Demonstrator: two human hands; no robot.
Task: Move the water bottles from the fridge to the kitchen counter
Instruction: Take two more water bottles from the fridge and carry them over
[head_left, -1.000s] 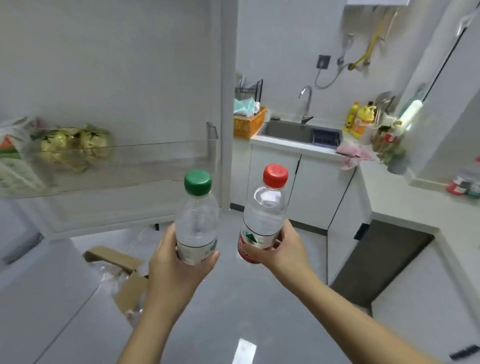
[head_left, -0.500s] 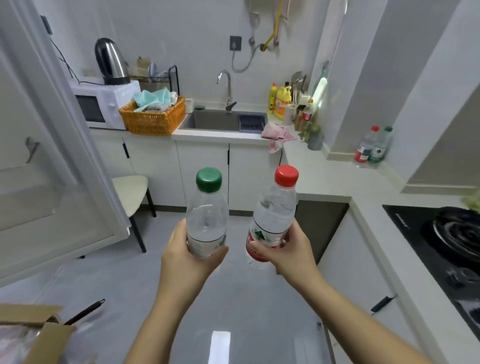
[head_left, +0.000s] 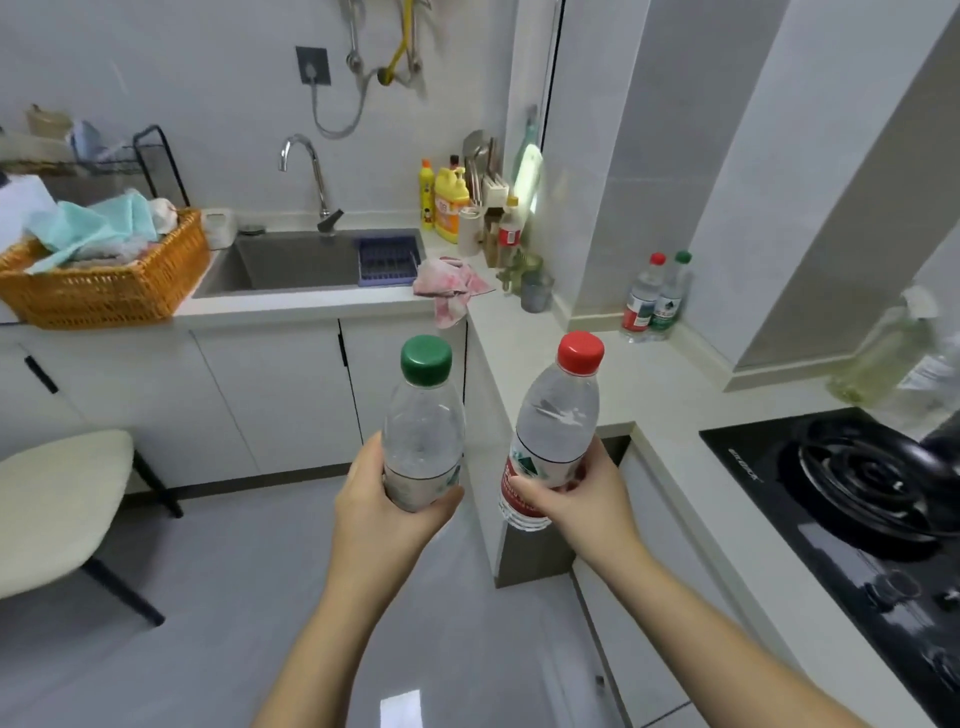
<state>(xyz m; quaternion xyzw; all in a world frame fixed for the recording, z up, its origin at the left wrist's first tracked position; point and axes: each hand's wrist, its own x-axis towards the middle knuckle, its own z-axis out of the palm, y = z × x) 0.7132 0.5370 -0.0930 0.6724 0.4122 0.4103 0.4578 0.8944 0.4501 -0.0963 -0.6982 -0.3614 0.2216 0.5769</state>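
**Turned from the fridge, closing on the counter with two bottles**

Swung further right and nearer than half a second ago. Lost the fridge door off the left edge; brought the corner of the counter (head_left: 571, 358) and the stove (head_left: 857, 493) up close.

Carrying both loads in mid-air over the floor, short of any surface. Left hand (head_left: 384, 514) wrapped round the lower body of the green-capped bottle (head_left: 423, 441), held about upright. Right hand (head_left: 576, 499) wrapped round the red label of the red-capped bottle (head_left: 553, 431), held tilted with its cap leaning right.

Judged as the carry step, roughly midway: out of the fridge, not yet set down. Seemingly delivered already: two more bottles (head_left: 652, 301), one red cap and one green, standing side by side on the counter against the wall.

Next, by the look of things:
- Reach forward and right over the counter edge.
- Lower both bottles onto the bare stretch between the pink cloth (head_left: 452, 286) and the stove, near the standing pair.
- Seat both bases flat, then open the fingers.

Worth straightening the red-capped bottle before release, to avoid a topple. Worth keeping clear of the stove as well.
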